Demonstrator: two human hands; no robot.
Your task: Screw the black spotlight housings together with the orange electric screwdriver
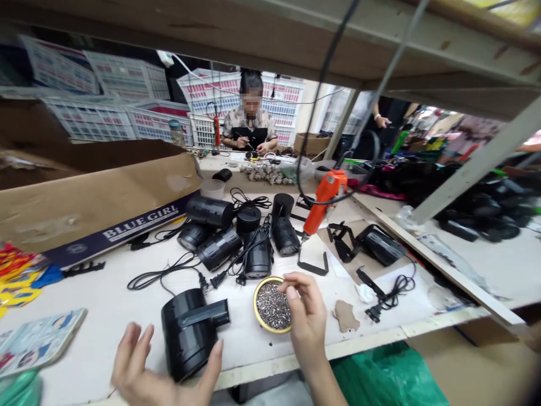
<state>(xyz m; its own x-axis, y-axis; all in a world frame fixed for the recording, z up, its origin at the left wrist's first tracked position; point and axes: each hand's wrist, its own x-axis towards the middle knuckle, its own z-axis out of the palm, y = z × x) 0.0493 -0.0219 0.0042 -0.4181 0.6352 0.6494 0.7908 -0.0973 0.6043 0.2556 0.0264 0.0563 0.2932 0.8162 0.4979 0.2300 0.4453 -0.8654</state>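
Near the front edge of the table, a black cylindrical device (186, 332) lies on its side, with a flat arm and a short stub pointing right. My left hand (156, 366) is spread around its near end, thumb and fingers apart, not gripping it. To the right, a round yellow-rimmed bowl (270, 307) holds many small metal screws. Over its right rim is my right hand (306, 307), fingers bent and the thumb close to the index finger. Whatever is between those fingertips is too small to make out.
Behind the bowl lie several black devices (257, 254) with cords. An orange electric screwdriver (325, 200) hangs on a cable, near black brackets (342, 239). A cardboard box (97, 197) stands left, a wooden rail (431, 259) right. Across the bench sits a person (249, 124).
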